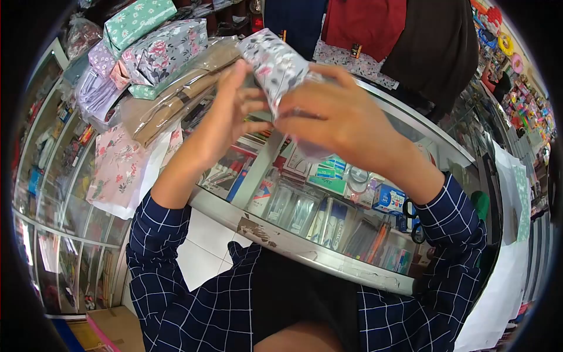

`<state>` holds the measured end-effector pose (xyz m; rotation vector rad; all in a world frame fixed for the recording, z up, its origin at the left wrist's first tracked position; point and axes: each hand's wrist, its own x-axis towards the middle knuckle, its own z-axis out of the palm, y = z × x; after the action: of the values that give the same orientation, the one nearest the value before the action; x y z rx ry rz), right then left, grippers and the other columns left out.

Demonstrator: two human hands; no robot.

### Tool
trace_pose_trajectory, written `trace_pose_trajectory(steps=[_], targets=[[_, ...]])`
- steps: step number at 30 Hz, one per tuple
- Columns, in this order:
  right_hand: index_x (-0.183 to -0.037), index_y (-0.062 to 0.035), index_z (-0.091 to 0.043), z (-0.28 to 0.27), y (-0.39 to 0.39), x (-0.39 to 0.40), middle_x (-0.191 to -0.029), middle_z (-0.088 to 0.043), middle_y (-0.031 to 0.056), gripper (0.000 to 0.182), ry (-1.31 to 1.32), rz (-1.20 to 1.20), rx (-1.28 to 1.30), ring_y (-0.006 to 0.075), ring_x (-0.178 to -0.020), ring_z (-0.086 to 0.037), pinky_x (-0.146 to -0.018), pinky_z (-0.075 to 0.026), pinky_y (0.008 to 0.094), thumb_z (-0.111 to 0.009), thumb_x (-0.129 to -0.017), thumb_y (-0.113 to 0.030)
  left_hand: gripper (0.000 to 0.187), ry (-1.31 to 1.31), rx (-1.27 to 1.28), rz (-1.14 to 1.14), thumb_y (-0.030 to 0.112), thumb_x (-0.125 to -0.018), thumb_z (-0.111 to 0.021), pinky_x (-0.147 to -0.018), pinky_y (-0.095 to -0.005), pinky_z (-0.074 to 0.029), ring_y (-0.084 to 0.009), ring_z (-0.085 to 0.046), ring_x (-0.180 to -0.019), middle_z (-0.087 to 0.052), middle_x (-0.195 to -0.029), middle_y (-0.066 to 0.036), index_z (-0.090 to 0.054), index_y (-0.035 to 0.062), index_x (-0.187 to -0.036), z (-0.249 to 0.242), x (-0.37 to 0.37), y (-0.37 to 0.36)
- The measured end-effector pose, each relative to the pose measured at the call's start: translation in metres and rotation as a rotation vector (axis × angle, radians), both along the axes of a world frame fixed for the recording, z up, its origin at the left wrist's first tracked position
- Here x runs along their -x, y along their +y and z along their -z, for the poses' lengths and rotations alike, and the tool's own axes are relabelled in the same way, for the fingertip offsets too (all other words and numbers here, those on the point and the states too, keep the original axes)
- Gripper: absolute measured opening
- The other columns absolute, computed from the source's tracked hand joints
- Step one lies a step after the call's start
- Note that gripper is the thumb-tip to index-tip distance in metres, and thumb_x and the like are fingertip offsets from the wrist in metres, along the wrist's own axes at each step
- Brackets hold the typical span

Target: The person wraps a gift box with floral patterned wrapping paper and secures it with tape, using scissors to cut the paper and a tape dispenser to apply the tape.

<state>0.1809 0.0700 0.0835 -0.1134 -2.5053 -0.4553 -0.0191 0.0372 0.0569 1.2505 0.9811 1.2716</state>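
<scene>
A narrow package wrapped in grey-white floral paper (pixel 271 61) is held up at a tilt over the glass counter. Wrapped round its lower right side are the fingers of my right hand (pixel 346 120), which is slightly blurred. My left hand (pixel 226 120) is beside the package on the left, thumb raised and fingers spread, fingertips right at its lower edge. Part of the package's lower end is hidden behind my right hand.
Under my hands is a glass display counter (pixel 305 252) with stationery inside. Floral wrapped parcels (pixel 167 53) and a plastic-covered brown bundle (pixel 176 97) lie at the upper left. Pink floral paper (pixel 120 164) hangs at left; black scissors (pixel 415 223) are near my right forearm.
</scene>
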Motion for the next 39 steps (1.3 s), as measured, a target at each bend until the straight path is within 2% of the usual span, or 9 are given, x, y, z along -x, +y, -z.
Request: trace_pose_trajectory(steps=[3, 6, 13, 22, 25, 28, 31, 32, 39], targets=[[-0.11, -0.0106, -0.063, 0.004, -0.007, 0.004, -0.112, -0.061, 0.007, 0.031, -0.048, -0.137, 0.214, 0.0265, -0.103, -0.06, -0.096, -0.046, 0.0384, -0.065, -0.078, -0.008, 0.063, 0.381, -0.356, -0.267, 0.049, -0.092, -0.05, -0.106, -0.0435, -0.034, -0.0286, -0.038, -0.133, -0.042, -0.137, -0.019, -0.033, 0.0115, -0.139, 0.011, 0.009, 0.008], [-0.117, -0.009, -0.058, -0.002, -0.007, -0.005, -0.122, -0.056, 0.0126, 0.034, 0.039, -0.276, 0.571, 0.0289, -0.113, -0.055, -0.1, -0.042, 0.0389, -0.062, -0.084, -0.01, 0.045, 0.811, -0.696, -0.064, 0.024, -0.088, -0.059, -0.111, -0.0427, -0.025, -0.0349, -0.03, -0.137, -0.034, -0.144, -0.019, -0.046, 0.0103, -0.129, 0.013, 0.029, 0.008], [-0.124, -0.0056, -0.054, 0.006, 0.037, -0.034, -0.137, -0.045, 0.014, 0.032, 0.089, -0.104, 1.039, 0.0241, -0.128, -0.043, -0.105, -0.035, 0.0361, -0.053, -0.094, -0.017, 0.028, 0.738, -0.511, -0.051, 0.015, -0.089, -0.054, -0.105, -0.0392, -0.033, -0.0304, -0.038, -0.129, -0.036, -0.138, -0.015, -0.05, 0.0052, -0.115, 0.01, 0.045, -0.002], [-0.117, -0.0151, -0.06, 0.019, 0.038, -0.021, -0.129, -0.053, 0.0094, 0.041, -0.072, -0.022, 0.641, 0.0295, -0.112, -0.043, -0.098, -0.036, 0.0402, -0.073, -0.078, -0.016, 0.044, 0.863, -0.399, -0.079, 0.018, -0.079, -0.073, -0.098, -0.0464, -0.044, -0.0337, -0.038, -0.132, -0.031, -0.142, -0.011, -0.059, 0.0143, -0.121, 0.008, 0.015, -0.018], [-0.117, -0.0135, -0.057, 0.027, 0.028, -0.017, -0.125, -0.054, 0.0072, 0.043, -0.011, 0.063, 0.69, 0.0298, -0.106, -0.044, -0.094, -0.039, 0.0393, -0.072, -0.077, -0.012, 0.051, 0.897, -0.563, -0.112, 0.017, -0.078, -0.073, -0.092, -0.0391, -0.044, -0.0354, -0.056, -0.111, -0.044, -0.138, -0.022, -0.054, 0.0066, -0.125, 0.017, 0.014, -0.013], [-0.121, -0.0104, -0.054, 0.029, 0.025, -0.017, -0.128, -0.053, 0.0091, 0.046, -0.021, 0.087, 0.692, 0.0299, -0.11, -0.044, -0.096, -0.036, 0.0382, -0.071, -0.078, -0.009, 0.059, 0.785, -0.312, -0.022, 0.009, -0.079, -0.069, -0.1, -0.0405, -0.041, -0.0362, -0.053, -0.118, -0.049, -0.135, -0.02, -0.046, 0.0023, -0.134, 0.009, 0.006, -0.02], [-0.122, -0.0106, -0.051, 0.033, 0.019, -0.016, -0.129, -0.05, 0.0093, 0.05, 0.01, 0.098, 0.636, 0.0317, -0.107, -0.044, -0.093, -0.04, 0.0386, -0.07, -0.076, -0.002, 0.068, 0.98, -0.579, -0.137, 0.002, -0.081, -0.064, -0.103, -0.0421, -0.039, -0.0378, -0.049, -0.121, -0.056, -0.127, -0.018, -0.033, -0.0003, -0.141, 0.02, -0.003, -0.027], [-0.122, -0.0113, -0.05, 0.036, 0.017, -0.015, -0.129, -0.049, 0.01, 0.051, 0.025, 0.109, 0.605, 0.0327, -0.105, -0.044, -0.092, -0.042, 0.0395, -0.069, -0.075, -0.001, 0.054, 0.94, -0.581, -0.141, 0.003, -0.081, -0.065, -0.103, -0.0398, -0.039, -0.0404, -0.042, -0.128, -0.037, -0.147, -0.019, -0.045, 0.0026, -0.132, 0.025, -0.004, -0.028], [-0.128, -0.0127, -0.042, 0.038, 0.005, -0.022, -0.137, -0.036, 0.0222, 0.051, 0.054, 0.162, 0.87, 0.0392, -0.105, -0.05, -0.087, -0.045, 0.0409, -0.06, -0.083, 0.002, 0.058, 0.917, -0.428, -0.28, -0.002, -0.08, -0.065, -0.103, -0.0419, -0.038, -0.0413, -0.038, -0.131, -0.032, -0.149, -0.02, -0.045, 0.0077, -0.133, 0.032, -0.015, -0.036]])
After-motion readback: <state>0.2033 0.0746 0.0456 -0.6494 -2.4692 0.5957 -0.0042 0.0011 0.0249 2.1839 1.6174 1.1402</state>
